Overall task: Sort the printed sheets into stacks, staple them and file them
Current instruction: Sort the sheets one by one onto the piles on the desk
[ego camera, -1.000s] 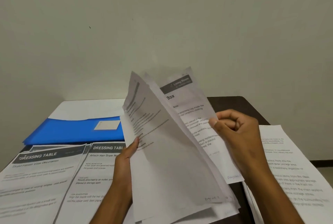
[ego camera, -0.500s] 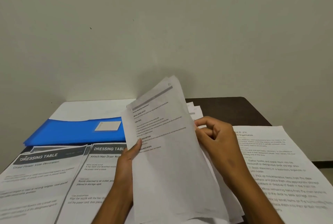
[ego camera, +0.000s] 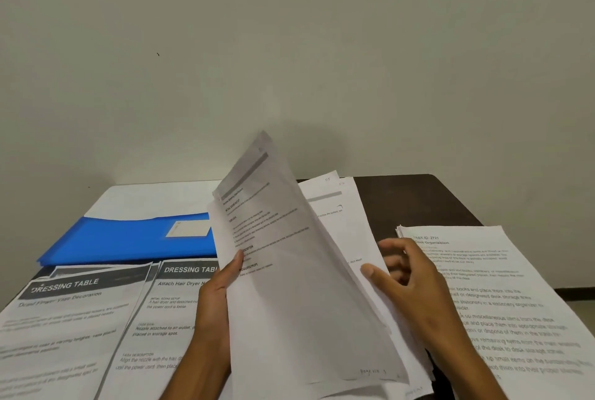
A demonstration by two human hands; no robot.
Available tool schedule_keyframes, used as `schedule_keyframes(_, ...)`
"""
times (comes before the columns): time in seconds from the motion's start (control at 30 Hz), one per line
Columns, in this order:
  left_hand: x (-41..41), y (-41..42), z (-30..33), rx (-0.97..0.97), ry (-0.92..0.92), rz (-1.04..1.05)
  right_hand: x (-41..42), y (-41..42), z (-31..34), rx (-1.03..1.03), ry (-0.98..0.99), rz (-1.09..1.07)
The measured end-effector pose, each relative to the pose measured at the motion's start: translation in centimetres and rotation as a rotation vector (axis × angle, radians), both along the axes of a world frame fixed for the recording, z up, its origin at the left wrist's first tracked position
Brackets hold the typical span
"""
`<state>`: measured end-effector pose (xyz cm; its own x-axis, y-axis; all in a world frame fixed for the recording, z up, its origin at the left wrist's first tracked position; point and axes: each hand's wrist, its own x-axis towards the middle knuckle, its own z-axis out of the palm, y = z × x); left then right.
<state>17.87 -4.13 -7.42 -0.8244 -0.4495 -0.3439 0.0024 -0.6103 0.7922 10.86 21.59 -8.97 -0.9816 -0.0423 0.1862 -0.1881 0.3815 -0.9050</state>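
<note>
Paper sheets (ego camera: pixel 299 270) pinched only in my left hand (ego camera: pixel 214 309), right hand (ego camera: pixel 415 283) loose and empty; they may slide apart.

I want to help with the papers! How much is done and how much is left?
Some sorting looks done: two Dressing Table stacks lie at the left and a Desk Organization stack at the right. In hand: the left hand grips a lifted sheet while the right hand leafs through the bundle underneath. Left: stapling, though no stapler shows, and filing in the blue folder.
</note>
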Motion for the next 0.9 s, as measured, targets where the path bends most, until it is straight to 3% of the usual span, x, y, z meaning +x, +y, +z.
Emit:
schedule_keyframes(0.27,-0.1,-0.2,-0.1,-0.016,-0.027,-0.013,0.1,-0.6,0.4,-0.005,0.157,-0.124)
schedule_keyframes(0.53,-0.2,-0.2,0.7,-0.087,-0.027,0.020,-3.3,0.4,2.6,0.050,0.203,-0.058)
schedule_keyframes(0.9,-0.4,0.1,0.6,-0.102,0.025,0.014,-8.7,6.9,1.4,-0.088,0.244,-0.564)
